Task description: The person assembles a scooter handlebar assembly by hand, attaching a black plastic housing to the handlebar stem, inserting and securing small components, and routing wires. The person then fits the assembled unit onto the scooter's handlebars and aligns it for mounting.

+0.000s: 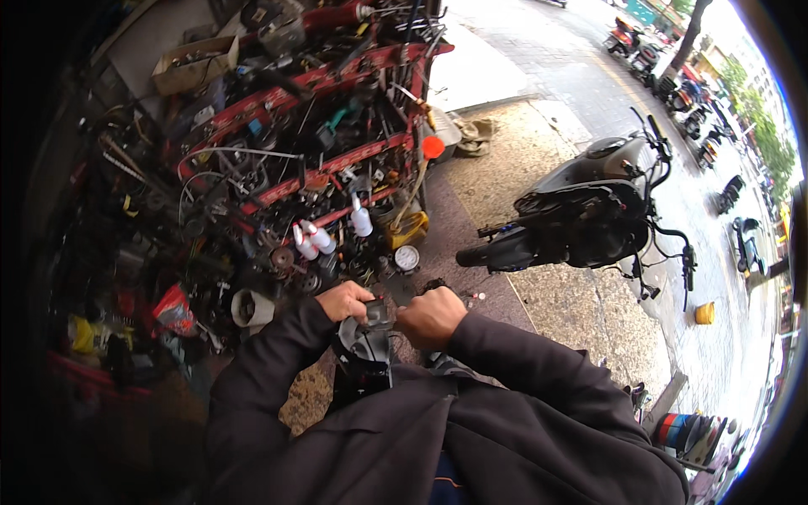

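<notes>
A dark plastic part (364,343), with a smoother grey-black block at its far end, stands close in front of my body. It looks like a vehicle component, but its exact kind does not show. My left hand (345,300) is closed on the far left edge of this part, thumb on top. Just right of the same end, my right hand (432,319) is curled into a fist with its fingertips against or very near the part. Whatever lies inside that fist is hidden. Past the knuckles, a small dark object (435,284) appears, too unclear to name.
A red metal rack (362,157) crammed with tools and parts fills the left. Before it stand white spray bottles (361,217), a yellow cut-open jug (409,229) and a round white-faced gauge (406,257). A partly stripped scooter (581,215) stands at right, near a yellow bucket (704,313).
</notes>
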`<action>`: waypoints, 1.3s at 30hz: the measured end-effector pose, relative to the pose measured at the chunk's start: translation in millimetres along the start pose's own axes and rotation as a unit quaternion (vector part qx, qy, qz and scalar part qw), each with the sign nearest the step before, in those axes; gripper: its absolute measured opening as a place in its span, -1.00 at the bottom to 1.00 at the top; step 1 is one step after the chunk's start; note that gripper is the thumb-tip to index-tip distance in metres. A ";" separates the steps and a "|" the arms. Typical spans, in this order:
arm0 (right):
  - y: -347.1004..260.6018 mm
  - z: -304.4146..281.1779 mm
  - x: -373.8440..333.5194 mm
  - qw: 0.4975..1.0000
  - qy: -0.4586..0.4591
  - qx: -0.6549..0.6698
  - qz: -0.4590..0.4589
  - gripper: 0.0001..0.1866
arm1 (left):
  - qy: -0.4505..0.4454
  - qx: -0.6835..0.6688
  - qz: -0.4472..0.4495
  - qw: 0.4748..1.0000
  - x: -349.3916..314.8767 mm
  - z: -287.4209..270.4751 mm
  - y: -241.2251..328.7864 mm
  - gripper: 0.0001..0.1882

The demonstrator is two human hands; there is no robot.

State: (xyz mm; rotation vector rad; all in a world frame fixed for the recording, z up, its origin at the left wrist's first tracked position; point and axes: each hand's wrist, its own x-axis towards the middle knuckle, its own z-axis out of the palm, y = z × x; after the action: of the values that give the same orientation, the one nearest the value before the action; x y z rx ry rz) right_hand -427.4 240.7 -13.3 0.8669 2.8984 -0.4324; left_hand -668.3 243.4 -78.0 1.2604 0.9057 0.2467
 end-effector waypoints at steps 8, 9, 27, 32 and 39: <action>-6.0 36.5 -9.6 0.996 0.031 0.061 0.051 -0.66 | 0.014 -0.016 0.032 0.999 -6.8 3.6 -11.7 -0.78; -6.3 41.1 -11.4 0.994 0.055 0.075 0.052 -0.65 | -0.005 -0.007 0.008 1.000 -5.7 0.9 -13.5 -0.71; 63.3 -31.6 34.9 0.920 0.050 0.375 0.107 -0.81 | 0.254 -0.105 0.084 0.958 -63.9 -71.5 -43.5 -0.65; 88.7 -56.6 77.0 0.769 0.118 0.609 0.156 -0.82 | 0.440 -0.255 0.169 0.844 -80.7 -67.2 -48.9 -0.62; 75.0 -40.8 120.6 0.719 0.097 0.657 0.204 -0.65 | 0.545 -0.307 0.280 0.728 -94.4 -78.9 -20.3 -0.53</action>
State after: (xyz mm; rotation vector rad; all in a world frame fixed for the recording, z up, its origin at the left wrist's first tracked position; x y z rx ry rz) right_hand -487.1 375.8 -12.0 1.6113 1.9629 -2.5265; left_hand -790.6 234.3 -55.5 0.6215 1.2180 1.7754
